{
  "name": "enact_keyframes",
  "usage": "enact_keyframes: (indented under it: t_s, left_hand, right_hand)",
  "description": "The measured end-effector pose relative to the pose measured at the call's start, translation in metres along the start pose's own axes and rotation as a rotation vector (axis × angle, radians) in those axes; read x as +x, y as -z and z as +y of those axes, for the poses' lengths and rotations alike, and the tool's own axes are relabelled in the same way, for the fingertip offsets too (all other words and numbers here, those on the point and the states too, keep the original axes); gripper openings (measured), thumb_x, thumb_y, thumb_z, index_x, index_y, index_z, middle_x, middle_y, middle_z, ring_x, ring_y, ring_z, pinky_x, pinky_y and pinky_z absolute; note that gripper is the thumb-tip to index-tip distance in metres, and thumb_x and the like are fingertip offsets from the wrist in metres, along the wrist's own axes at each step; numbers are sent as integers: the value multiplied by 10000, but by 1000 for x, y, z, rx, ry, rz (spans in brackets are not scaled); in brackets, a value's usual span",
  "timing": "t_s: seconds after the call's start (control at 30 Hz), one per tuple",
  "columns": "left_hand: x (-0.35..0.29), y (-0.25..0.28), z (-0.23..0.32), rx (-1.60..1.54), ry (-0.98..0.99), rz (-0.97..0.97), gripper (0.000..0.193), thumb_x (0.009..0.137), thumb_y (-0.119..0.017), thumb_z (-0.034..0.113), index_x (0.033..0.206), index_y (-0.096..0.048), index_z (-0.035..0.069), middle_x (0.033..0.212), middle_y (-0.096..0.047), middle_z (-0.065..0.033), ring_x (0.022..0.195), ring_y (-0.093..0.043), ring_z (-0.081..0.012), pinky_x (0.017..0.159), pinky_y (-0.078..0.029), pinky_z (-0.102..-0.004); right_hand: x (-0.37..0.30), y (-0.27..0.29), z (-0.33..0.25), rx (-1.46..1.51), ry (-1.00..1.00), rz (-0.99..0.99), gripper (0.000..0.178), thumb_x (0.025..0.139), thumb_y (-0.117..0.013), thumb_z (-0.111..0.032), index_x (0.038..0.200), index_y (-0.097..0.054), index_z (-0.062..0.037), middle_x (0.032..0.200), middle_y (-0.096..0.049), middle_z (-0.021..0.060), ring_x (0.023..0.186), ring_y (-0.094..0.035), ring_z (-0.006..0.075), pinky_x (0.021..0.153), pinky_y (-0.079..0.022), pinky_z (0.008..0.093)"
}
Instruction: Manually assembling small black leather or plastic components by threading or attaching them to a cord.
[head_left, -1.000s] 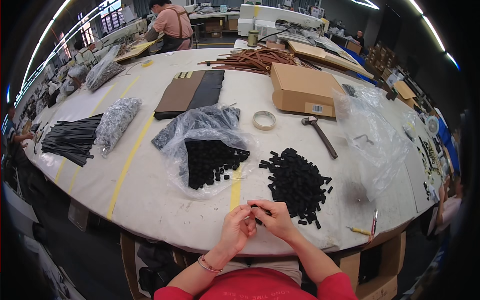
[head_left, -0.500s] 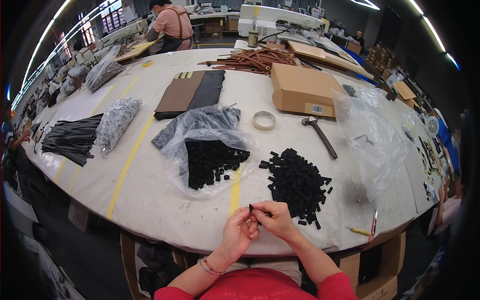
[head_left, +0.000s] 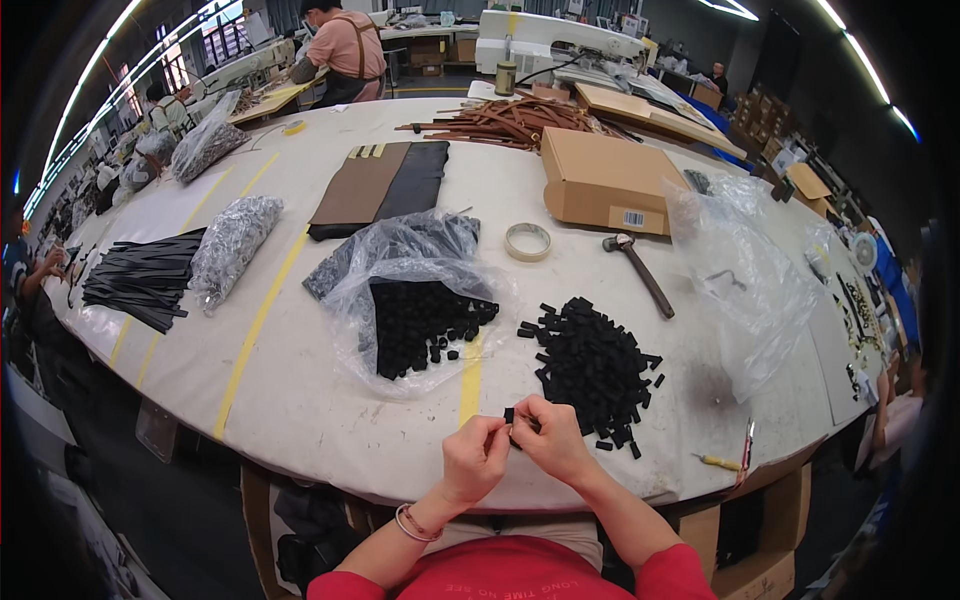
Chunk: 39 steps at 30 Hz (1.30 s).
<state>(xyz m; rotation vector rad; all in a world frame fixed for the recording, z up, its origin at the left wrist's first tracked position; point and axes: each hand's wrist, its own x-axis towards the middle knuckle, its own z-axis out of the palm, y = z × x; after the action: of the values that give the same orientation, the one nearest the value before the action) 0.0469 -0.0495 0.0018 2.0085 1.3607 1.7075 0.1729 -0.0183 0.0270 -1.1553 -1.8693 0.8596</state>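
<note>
My left hand (head_left: 474,458) and my right hand (head_left: 547,440) meet at the near edge of the white table (head_left: 300,400), both pinching one small black piece (head_left: 509,416) between the fingertips. Just beyond my right hand lies a loose pile of small black pieces (head_left: 592,364). To its left a clear plastic bag (head_left: 410,310) lies open with more of the same black pieces spilling from it.
A hammer (head_left: 640,272), a tape roll (head_left: 527,241) and a cardboard box (head_left: 604,180) lie further back. An empty clear bag (head_left: 745,275) lies at right, black strips (head_left: 145,280) and a bag of grey parts (head_left: 232,243) at left. A screwdriver (head_left: 722,462) sits near the right edge. A person (head_left: 340,50) works at the far end.
My hands have stayed at the table edge; the fingers have shifted slightly around the small black piece, which now stands a little higher between them.
</note>
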Motion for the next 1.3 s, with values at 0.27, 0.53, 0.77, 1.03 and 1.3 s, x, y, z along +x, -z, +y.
enact_keyframes:
  t_s: [0.27,0.53,0.77,1.03,1.3]
  left_hand:
    - [14,12,3,-1278,1193,-178,117,834,-497,151,789,-502,43,568,-473,-5,389,-397,-56,331,-313,-190]
    - [11,20,2,-1136,936,-284,80,841,-492,85,851,-477,7,614,-499,-31,419,-442,-66,362,-364,-188]
    - [14,24,12,-965,849,-412,42,820,-477,19,850,-477,-10,605,-512,-32,436,-455,-57,384,-366,-172]
    - [3,17,6,-406,414,-368,53,762,-515,-11,808,-489,-9,591,-518,-20,439,-470,-43,377,-366,-205]
    - [6,10,-17,114,-96,-136,65,740,-537,-12,787,-495,3,596,-540,-52,445,-519,-97,403,-416,-266]
  right_hand:
    - [-2,4,-3,-408,539,106,123,614,-608,-21,721,-559,-55,555,-506,29,415,-478,137,390,-374,253]
    - [8,16,-9,784,-424,-225,131,725,-612,-61,829,-558,-1,617,-507,-21,454,-391,15,383,-272,156]
    - [8,23,5,992,-473,-425,100,689,-614,-64,745,-534,-44,601,-500,-32,464,-393,5,390,-263,147]
    - [10,23,6,783,-424,-549,86,654,-575,-43,644,-490,-53,557,-464,-48,462,-392,17,402,-270,161]
    - [13,1,-14,155,-124,-204,147,747,-548,-101,798,-449,-4,511,-444,31,479,-414,77,445,-326,223]
